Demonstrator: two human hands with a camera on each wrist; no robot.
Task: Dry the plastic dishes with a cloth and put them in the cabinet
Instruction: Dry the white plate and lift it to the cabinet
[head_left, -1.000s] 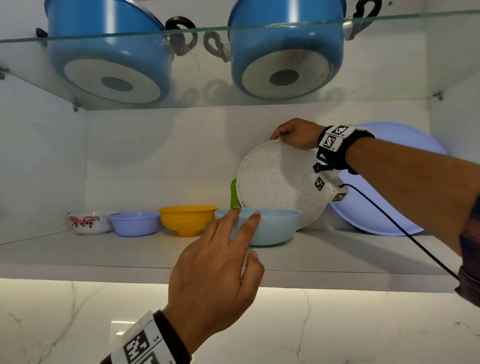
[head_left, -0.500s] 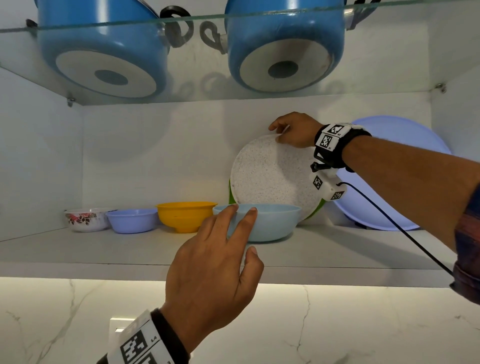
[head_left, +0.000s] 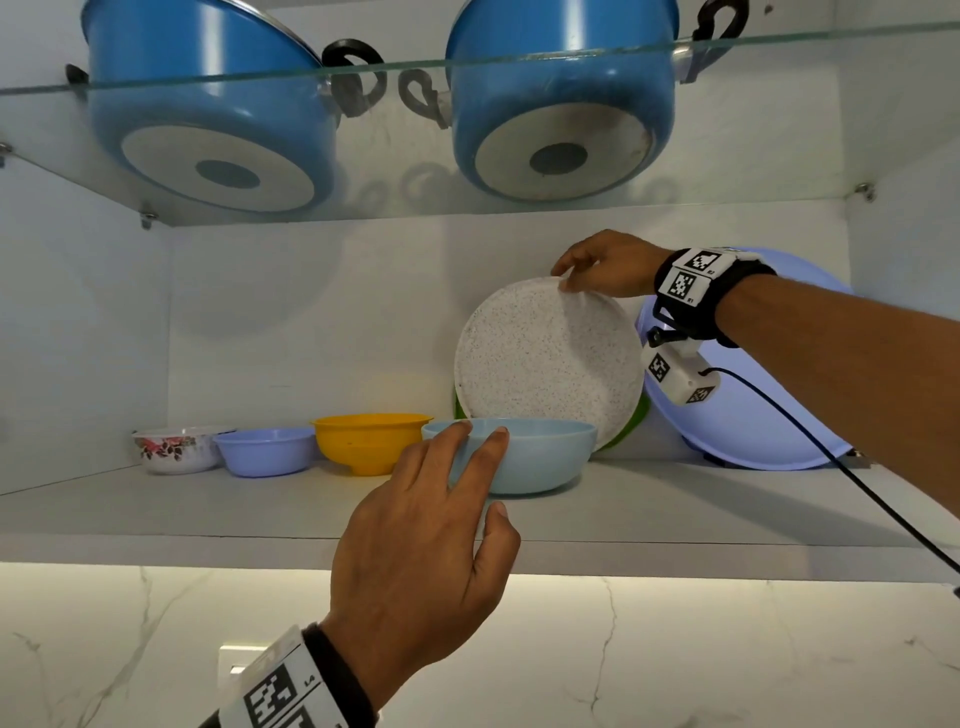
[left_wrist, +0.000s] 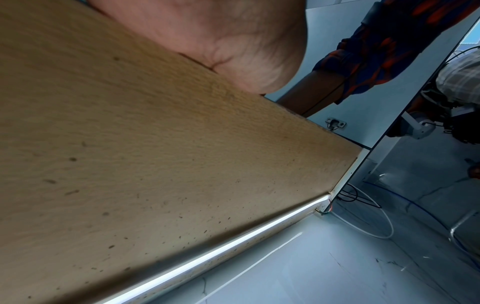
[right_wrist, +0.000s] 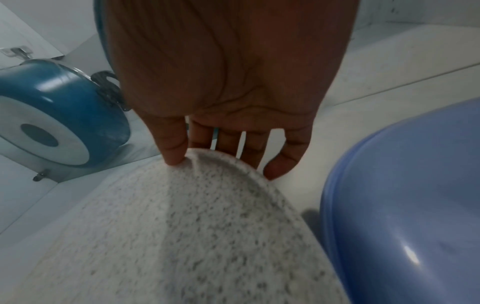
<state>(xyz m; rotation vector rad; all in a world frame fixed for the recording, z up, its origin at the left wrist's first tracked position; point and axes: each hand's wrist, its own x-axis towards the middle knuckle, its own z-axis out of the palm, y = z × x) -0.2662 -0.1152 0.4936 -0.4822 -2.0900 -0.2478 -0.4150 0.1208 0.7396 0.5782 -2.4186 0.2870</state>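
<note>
Since the earlier frame the right hand (head_left: 608, 265) has kept its pinch on the top rim of the speckled plate (head_left: 545, 358), which now stands nearly upright at centre right of the frame, leaning toward the cabinet's back wall behind the light blue bowl (head_left: 535, 454), thumb in front, fingers (right_wrist: 226, 144) behind the rim. At lower centre, the left hand (head_left: 421, 540) reaches up with fingers straight and slightly spread, fingertips at that bowl's near rim on the cabinet shelf (head_left: 208, 514). A large lilac basin (head_left: 753, 415) leans at right.
</note>
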